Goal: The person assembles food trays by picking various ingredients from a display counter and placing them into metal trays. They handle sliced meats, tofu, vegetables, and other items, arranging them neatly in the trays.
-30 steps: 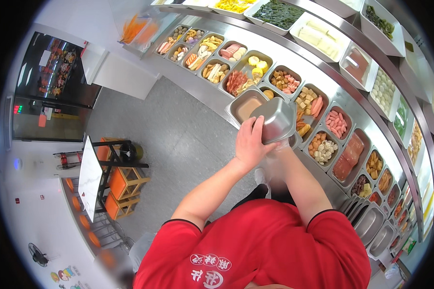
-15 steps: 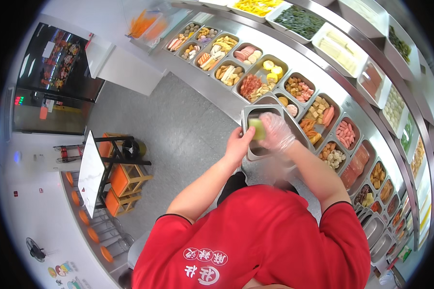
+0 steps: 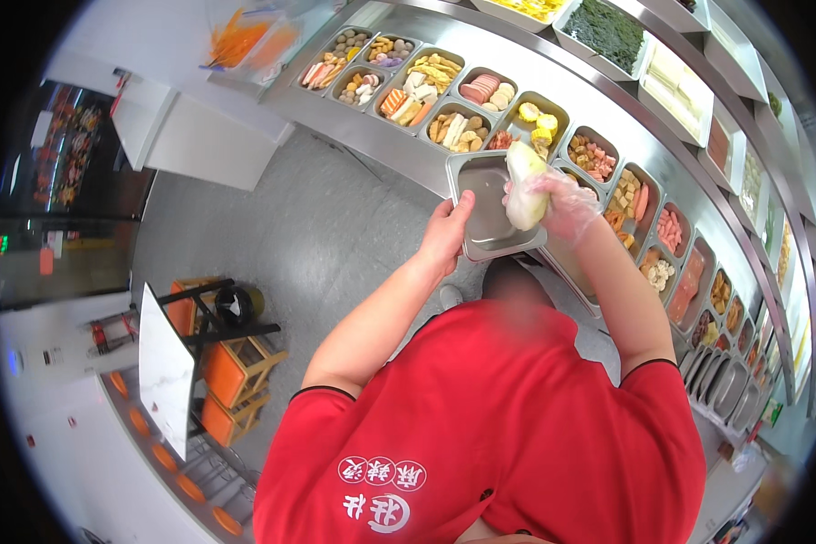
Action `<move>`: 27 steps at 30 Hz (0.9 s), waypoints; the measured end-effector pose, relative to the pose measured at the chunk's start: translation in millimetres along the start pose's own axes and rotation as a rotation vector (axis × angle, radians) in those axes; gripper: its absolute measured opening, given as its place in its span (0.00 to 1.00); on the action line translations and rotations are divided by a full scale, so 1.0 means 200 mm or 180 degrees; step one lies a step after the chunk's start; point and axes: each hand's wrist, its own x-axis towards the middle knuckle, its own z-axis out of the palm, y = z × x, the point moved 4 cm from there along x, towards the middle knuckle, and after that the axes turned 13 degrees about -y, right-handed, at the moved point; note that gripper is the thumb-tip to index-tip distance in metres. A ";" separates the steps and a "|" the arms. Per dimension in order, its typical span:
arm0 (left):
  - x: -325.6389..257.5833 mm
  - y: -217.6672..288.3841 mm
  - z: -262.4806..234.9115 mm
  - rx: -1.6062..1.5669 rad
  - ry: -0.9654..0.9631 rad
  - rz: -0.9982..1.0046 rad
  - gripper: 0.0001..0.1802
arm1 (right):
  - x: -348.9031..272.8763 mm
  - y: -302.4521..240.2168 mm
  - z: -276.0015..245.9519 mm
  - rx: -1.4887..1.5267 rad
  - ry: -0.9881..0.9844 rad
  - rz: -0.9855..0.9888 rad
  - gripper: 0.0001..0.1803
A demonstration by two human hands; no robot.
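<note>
My left hand grips the near left rim of a deep rectangular steel pan, thumb over the edge. The pan is held in front of the food counter, and its visible inside is bare metal. In a clear plastic glove, my right hand is closed around a long, pale green-white vegetable whose exact kind I cannot make out. It stands upright over the pan's right side, hiding part of that rim. Behind it, corn pieces lie in a counter pan.
A steel counter curves from the far left to the right, with several pans of food set in it. Above runs a shelf with white trays, one of dark green seaweed. Empty pans are stacked at right. A white table and orange stools stand left.
The vegetable has been lifted out of the pan and now shows at full length in my right hand. My left hand has moved from the vegetable to the pan's rim, and the pan has shifted.
</note>
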 end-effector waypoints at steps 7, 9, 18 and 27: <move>0.43 0.06 -0.32 0.0093 -0.0166 0.0016 0.38 | 0.26 -0.10 -0.18 0.0897 -0.0535 -0.0335 0.41; 0.57 0.10 -0.47 0.1170 0.0218 -0.0260 0.33 | 0.37 -0.13 -0.28 0.0903 -0.0511 -0.0315 0.43; 1.05 0.26 -0.94 0.3358 0.0050 -0.1428 0.38 | 0.62 -0.01 -0.65 0.1273 0.0607 -0.0411 0.38; 1.54 0.76 -0.54 0.6042 -0.0938 -0.1506 0.35 | 0.50 -0.03 -0.80 0.1244 0.1772 -0.0837 0.39</move>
